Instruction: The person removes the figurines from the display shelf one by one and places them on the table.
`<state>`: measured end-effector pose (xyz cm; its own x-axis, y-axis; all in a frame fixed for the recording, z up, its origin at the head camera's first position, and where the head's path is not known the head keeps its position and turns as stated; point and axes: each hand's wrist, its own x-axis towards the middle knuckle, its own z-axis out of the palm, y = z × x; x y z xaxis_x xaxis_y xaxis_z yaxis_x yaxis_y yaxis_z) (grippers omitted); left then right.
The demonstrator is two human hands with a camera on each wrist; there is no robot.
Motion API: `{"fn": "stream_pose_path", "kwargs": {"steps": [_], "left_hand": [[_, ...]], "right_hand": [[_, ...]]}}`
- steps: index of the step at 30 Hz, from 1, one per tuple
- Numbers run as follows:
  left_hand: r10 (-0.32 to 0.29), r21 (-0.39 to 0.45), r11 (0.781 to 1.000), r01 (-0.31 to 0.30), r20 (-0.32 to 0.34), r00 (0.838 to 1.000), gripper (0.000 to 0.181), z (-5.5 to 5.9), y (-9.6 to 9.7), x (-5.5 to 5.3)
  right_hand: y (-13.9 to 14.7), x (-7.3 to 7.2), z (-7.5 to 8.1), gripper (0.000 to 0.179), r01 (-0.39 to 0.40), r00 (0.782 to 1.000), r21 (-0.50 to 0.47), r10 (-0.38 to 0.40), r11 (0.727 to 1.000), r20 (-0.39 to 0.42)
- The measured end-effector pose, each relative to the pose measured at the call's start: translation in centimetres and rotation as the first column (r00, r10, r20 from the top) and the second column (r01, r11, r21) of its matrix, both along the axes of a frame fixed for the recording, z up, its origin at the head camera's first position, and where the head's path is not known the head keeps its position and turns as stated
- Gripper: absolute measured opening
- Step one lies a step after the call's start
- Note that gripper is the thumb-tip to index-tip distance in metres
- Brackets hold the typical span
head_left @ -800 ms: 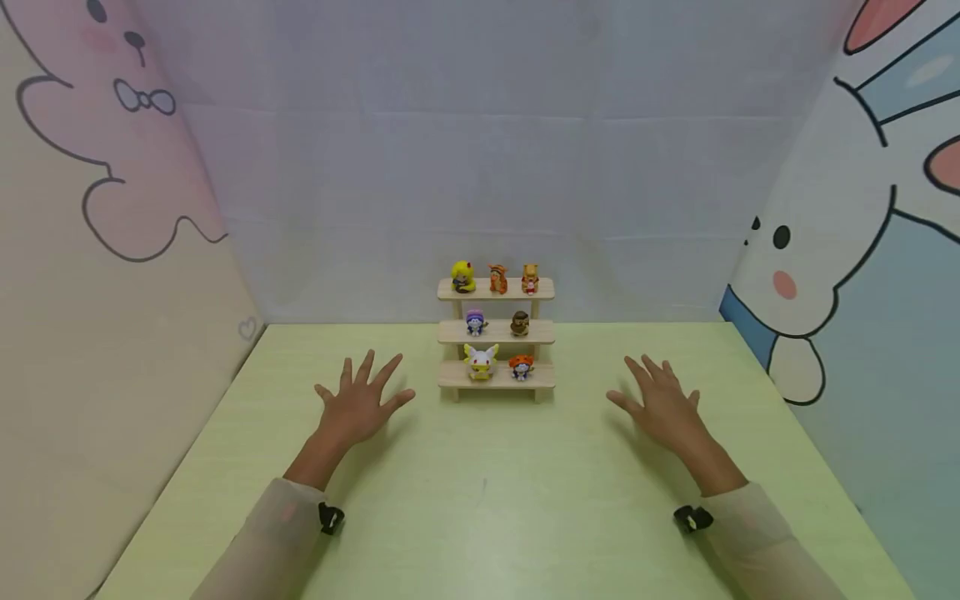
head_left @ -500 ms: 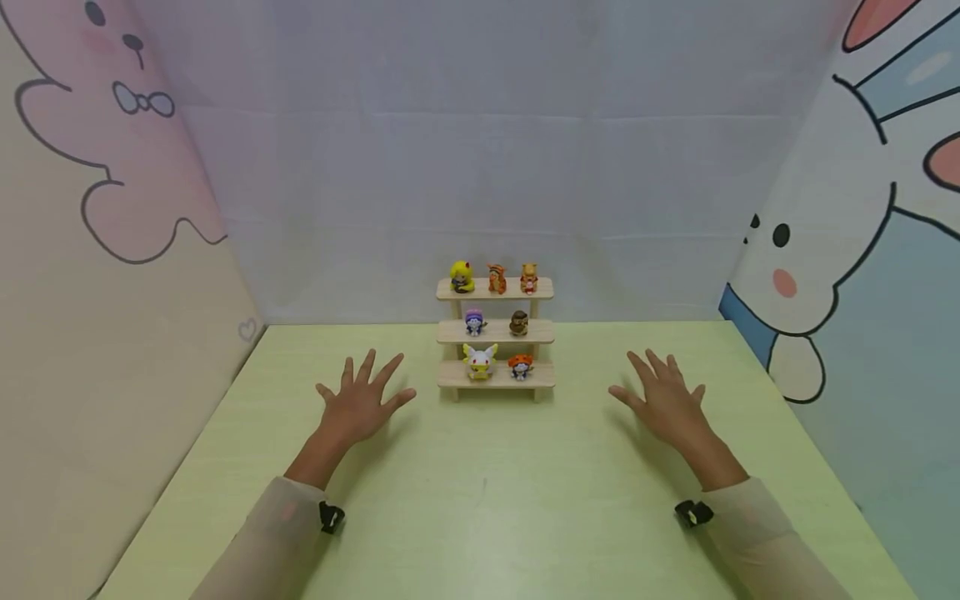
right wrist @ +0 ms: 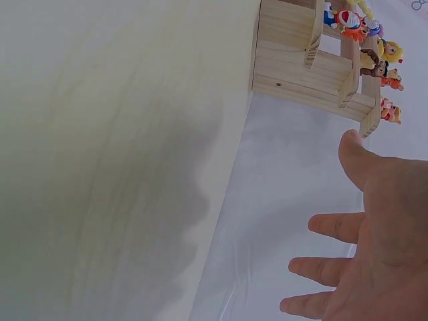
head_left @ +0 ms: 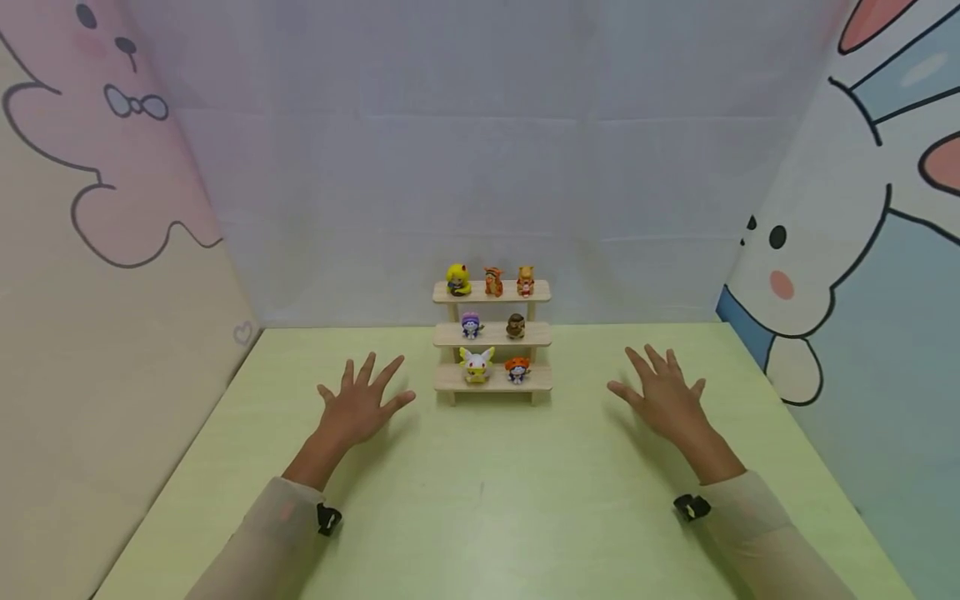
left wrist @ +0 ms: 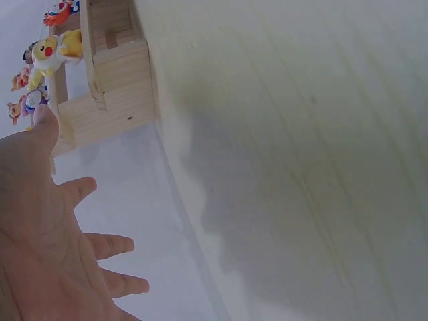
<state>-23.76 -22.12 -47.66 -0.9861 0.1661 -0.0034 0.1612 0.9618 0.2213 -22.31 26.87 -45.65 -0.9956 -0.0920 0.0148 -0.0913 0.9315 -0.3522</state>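
A three-tier wooden display stand (head_left: 492,379) stands at the back middle of the table. On its top tier are a yellow-haired figurine (head_left: 458,281), an orange tiger figurine (head_left: 493,282) and a yellow bear figurine (head_left: 525,282). The middle tier bears a purple-hatted figurine (head_left: 471,325) and a brown figurine (head_left: 515,326). Below sit a white figurine with yellow ears (head_left: 476,365) and an orange-topped figurine (head_left: 517,370). My left hand (head_left: 357,408), fingers spread, hovers left of the stand. On the other side, my right hand (head_left: 666,402) is likewise spread above the table. Both hold nothing.
The pale green-yellow table (head_left: 480,517) is bounded by a white back sheet (head_left: 480,167). Side panels carry a pink cartoon bear (head_left: 142,183) on the left and a white cartoon rabbit (head_left: 810,250) on the right. Black wrist straps show at both cuffs.
The right hand has shifted slightly upward in the head view, its fingers a little more spread. The head view has tilted slightly. The left hand and figurines stay as they were.
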Motion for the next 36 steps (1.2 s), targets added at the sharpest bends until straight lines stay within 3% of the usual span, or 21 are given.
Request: {"fn": "stream_pose_path", "kwargs": {"steps": [13,24,28,32,36], "left_hand": [[-0.033,0.04,0.999,0.033,-0.007,0.999,0.08,0.2,0.5,-0.5],[-0.095,0.142,0.986,0.086,0.058,0.994,0.08,0.8,1.1,-1.4],[-0.134,0.212,0.97,0.121,0.046,0.99,0.08,1.2,1.3,-1.7],[-0.187,0.306,0.938,0.163,0.052,0.981,0.077,1.5,1.4,-2.0],[-0.201,0.399,0.905,0.147,0.099,0.975,0.074,1.8,1.7,-2.4]], "right_hand": [[0.2,-0.6,0.2,0.087,-0.011,1.0,-0.004,0.011,1.0,0.001],[0.3,-0.9,0.5,0.088,-0.06,0.998,-0.038,0.061,0.997,0.004],[0.3,-0.9,0.6,0.087,-0.07,0.998,-0.048,0.07,0.996,0.004],[0.3,-1.1,0.8,0.087,-0.078,0.997,-0.052,0.078,0.996,0.0],[0.0,-1.2,1.2,0.086,-0.085,0.996,-0.052,0.085,0.995,-0.001]]}}
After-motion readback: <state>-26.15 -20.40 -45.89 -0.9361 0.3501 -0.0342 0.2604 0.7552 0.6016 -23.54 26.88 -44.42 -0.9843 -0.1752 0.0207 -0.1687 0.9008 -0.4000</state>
